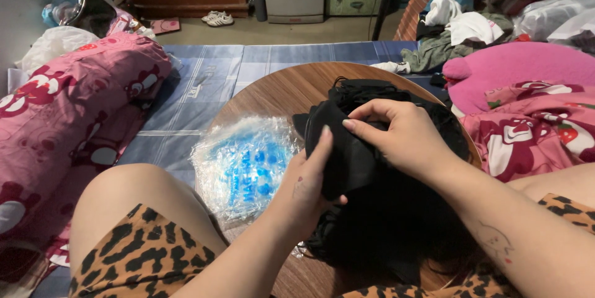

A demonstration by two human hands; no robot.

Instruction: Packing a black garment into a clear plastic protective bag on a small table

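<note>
Both the left hand [308, 189] and right hand [396, 137] pinch a black cloth [347, 155] mid-worktop [279, 90], a plastic bag [242, 165] crowding the left edge.

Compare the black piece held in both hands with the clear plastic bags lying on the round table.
The black piece is dark and opaque; the plastic bags are see-through with blue print. The black piece is lifted in the grip of the left hand and right hand; the bags lie flat and untouched beside them. The black piece looks folded, the bags crinkled and shiny. Both are over the wooden table.
</note>
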